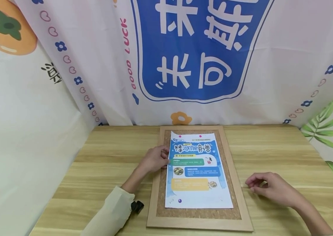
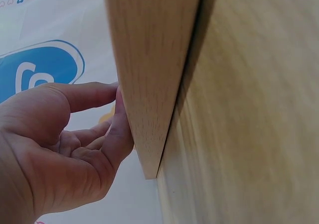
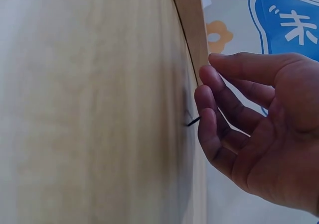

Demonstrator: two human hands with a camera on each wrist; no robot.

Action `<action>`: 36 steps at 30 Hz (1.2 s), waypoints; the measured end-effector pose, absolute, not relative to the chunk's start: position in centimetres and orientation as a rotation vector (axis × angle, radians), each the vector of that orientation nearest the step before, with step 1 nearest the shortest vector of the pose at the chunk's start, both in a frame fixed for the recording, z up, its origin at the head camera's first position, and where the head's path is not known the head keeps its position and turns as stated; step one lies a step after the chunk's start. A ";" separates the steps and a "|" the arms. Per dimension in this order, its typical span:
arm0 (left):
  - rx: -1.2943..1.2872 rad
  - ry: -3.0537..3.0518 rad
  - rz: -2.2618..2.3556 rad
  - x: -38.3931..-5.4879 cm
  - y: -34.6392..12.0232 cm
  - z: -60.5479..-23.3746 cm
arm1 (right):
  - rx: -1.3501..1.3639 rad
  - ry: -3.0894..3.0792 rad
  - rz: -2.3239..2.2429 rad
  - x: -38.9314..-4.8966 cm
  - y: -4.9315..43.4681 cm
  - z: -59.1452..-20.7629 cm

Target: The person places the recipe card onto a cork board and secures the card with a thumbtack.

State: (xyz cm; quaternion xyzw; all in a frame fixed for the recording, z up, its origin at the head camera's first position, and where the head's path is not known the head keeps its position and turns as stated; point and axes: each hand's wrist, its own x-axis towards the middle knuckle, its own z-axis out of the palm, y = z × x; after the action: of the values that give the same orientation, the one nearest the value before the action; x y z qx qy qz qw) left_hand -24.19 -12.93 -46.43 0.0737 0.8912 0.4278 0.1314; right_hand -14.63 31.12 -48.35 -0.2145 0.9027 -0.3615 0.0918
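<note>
A framed cork board lies on the table, with a printed paper sheet over its cork. Two pink pins mark the sheet's top, and one purple pin sits near its lower left corner. My left hand rests at the board's left side, fingertips right at the sheet's edge. Its loosely bent fingers overlap the wooden rim in the left wrist view. Right of the board, my right hand hovers low with relaxed, bent fingers. A thin dark sliver shows beside its fingertips.
The wood-grain table extends on both sides of the board. Behind it hangs a printed cloth with a blue emblem. A small black object lies by the left sleeve.
</note>
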 end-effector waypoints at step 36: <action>0.222 2.578 1.266 -24.1 -12.7 -46.2 | -0.806 2.625 -1.124 -13.2 35.5 -49.7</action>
State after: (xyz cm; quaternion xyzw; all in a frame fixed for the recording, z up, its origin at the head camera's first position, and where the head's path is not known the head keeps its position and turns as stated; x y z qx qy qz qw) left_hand -24.06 -12.70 -46.16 0.0763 0.8874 0.4356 0.1300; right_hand -13.22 35.53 -49.70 -0.2708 0.8813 -0.3773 0.0872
